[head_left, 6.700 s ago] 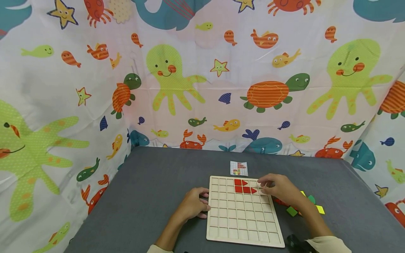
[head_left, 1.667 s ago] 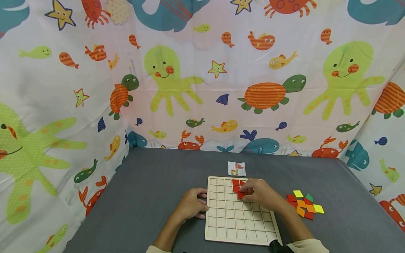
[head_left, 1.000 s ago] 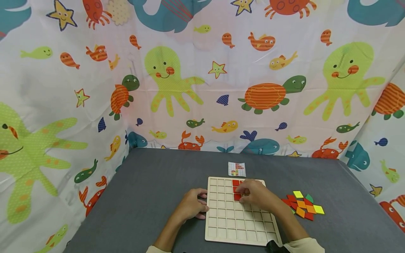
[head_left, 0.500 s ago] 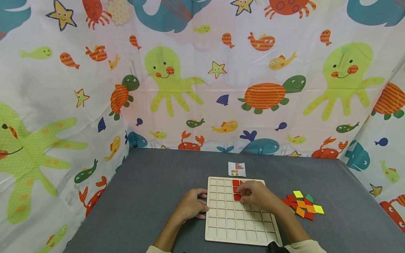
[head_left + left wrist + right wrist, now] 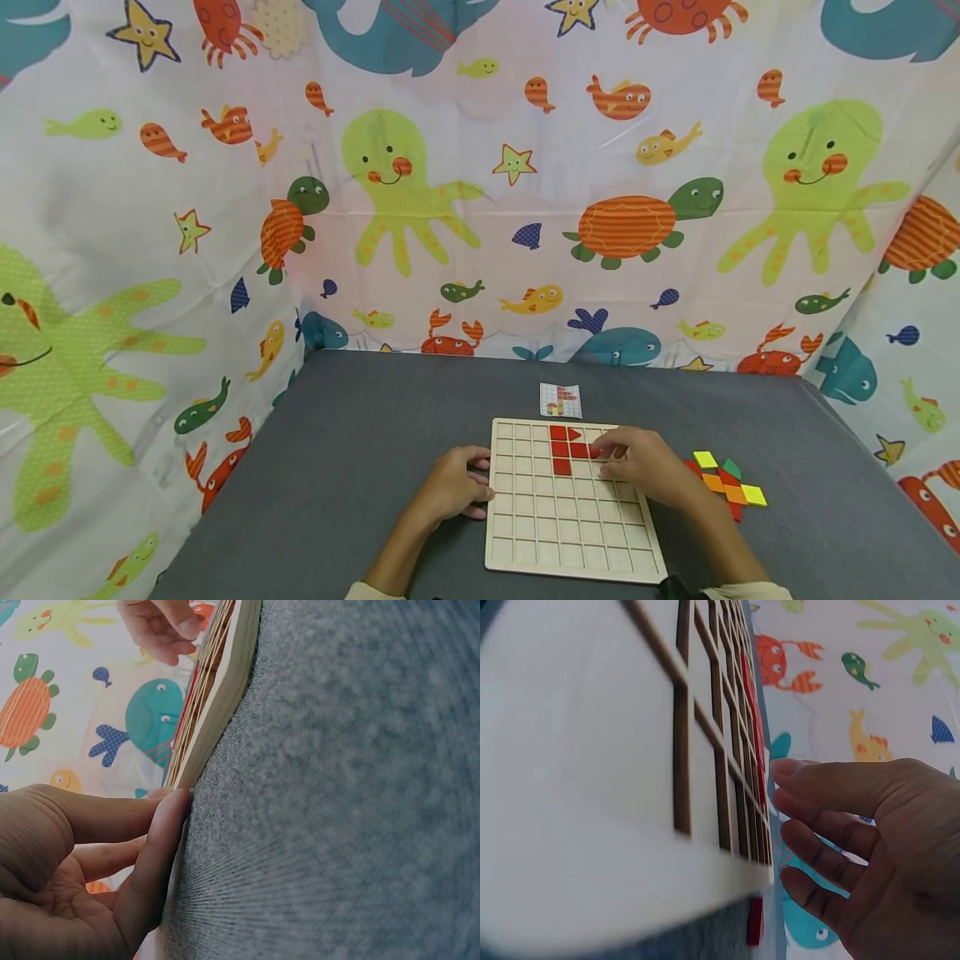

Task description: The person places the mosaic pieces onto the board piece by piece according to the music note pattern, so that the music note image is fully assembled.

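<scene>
A wooden grid board [image 5: 525,533] lies on the grey table. Near its far edge sit red pieces: a red square [image 5: 558,433] beside a red triangle [image 5: 574,434], then a second row partly covered by fingers, and a red square [image 5: 562,467] in the third row. My left hand [image 5: 452,485] rests at the board's left edge, thumb and fingertips against its side; in the left wrist view those fingertips meet the board's corner. Over the board's upper right hovers my right hand [image 5: 643,462], fingers bent loosely, thumb and fingers apart with nothing between them.
A small printed pattern card [image 5: 560,401] lies beyond the board's far edge. To the right is a loose pile of colored pieces, including a yellow piece [image 5: 753,496], a green piece [image 5: 732,469] and an orange piece [image 5: 712,483]. A sea-animal curtain [image 5: 480,208] hangs behind.
The red square my right hand held now lies in the third row, below the other red pieces. That hand has since moved right, uncovering them. The left hand has stayed put.
</scene>
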A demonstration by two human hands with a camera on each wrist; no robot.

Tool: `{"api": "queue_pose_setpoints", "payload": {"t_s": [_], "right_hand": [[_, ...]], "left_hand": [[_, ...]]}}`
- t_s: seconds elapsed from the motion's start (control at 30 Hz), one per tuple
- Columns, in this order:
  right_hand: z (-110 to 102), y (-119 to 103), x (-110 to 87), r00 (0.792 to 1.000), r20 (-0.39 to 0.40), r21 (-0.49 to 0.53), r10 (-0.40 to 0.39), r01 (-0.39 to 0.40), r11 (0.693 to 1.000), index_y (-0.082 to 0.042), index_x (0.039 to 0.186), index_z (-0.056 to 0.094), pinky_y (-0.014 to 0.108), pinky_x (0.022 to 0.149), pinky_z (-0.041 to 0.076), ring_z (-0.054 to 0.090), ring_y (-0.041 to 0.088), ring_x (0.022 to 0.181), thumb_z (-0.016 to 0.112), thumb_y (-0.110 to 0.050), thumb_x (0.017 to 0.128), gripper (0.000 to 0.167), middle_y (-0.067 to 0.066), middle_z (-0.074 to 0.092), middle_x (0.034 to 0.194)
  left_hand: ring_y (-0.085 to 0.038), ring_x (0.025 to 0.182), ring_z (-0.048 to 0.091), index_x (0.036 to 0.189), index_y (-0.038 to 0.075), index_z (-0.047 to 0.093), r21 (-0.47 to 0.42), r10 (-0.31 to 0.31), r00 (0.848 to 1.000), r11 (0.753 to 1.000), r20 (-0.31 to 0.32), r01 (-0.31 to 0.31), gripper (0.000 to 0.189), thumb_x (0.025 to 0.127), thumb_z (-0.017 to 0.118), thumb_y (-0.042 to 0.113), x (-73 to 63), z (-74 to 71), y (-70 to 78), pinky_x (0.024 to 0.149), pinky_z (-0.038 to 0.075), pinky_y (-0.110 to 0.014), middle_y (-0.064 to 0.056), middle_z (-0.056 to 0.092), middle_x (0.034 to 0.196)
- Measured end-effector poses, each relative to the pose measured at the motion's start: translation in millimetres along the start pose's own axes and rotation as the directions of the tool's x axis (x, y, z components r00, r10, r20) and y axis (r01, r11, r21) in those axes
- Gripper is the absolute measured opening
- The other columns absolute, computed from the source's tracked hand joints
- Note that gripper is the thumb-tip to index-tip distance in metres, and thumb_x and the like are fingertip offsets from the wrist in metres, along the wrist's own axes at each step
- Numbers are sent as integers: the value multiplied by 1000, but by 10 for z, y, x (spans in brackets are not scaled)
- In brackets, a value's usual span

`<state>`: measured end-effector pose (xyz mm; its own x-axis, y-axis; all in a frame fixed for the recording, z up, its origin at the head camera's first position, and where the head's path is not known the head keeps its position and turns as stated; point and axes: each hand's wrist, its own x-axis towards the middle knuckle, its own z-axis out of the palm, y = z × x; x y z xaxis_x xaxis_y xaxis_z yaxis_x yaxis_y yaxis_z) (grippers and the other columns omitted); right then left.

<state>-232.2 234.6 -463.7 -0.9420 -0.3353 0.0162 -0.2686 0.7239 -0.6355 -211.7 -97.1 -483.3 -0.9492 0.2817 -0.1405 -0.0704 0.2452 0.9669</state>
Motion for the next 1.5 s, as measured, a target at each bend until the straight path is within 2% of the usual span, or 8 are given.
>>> {"api": "queue_pose_setpoints", "payload": {"t_s": [0.27, 0.67, 1.07, 1.2, 1.5], "right_hand": [[-142, 150, -110, 996, -55, -3, 72, -72, 997, -10, 118, 78, 29, 75, 56, 60, 17, 90, 84, -14, 90, 28, -2, 69, 98], [-381, 427, -229, 990, -89, 10, 111, -110, 994, -7, 126, 74, 49, 90, 62, 70, 28, 108, 84, -20, 93, 37, 8, 76, 117], [-541, 699, -331, 974, -120, -40, 191, -197, 980, -5, 127, 73, 59, 94, 60, 68, 31, 106, 80, -13, 93, 36, 11, 76, 115], [-601, 779, -362, 971, -111, -61, 213, -220, 974, -4, 129, 73, 58, 92, 60, 67, 30, 104, 80, -13, 93, 37, 12, 76, 115], [-688, 921, -408, 963, -93, -73, 251, -258, 963, -5, 128, 74, 42, 81, 60, 65, 28, 100, 80, -13, 92, 38, 12, 74, 114]], "left_hand": [[-23, 94, 68, 143, -8, 58, 6, 9, 1000, 1000, 4, -9, 63, 82, 76, -15, -7, -5, 3, 60, 67, -39, -19, 61, 126], [-26, 99, 68, 143, -9, 58, 3, 18, 1000, 1000, 6, -18, 64, 83, 76, -15, 0, -9, 11, 60, 67, -40, -20, 61, 126], [-25, 100, 68, 143, -9, 57, 11, 19, 1000, 1000, 16, -19, 64, 83, 76, -15, -24, -18, 15, 60, 67, -40, -20, 61, 128], [-25, 99, 68, 144, -9, 57, 10, 21, 1000, 1000, 18, -21, 64, 83, 76, -14, -21, -17, 13, 60, 67, -40, -20, 61, 128], [-26, 102, 68, 144, -8, 57, 19, 25, 1000, 1000, 13, -25, 64, 83, 77, -14, -3, -17, -13, 60, 67, -39, -19, 61, 128]]}}
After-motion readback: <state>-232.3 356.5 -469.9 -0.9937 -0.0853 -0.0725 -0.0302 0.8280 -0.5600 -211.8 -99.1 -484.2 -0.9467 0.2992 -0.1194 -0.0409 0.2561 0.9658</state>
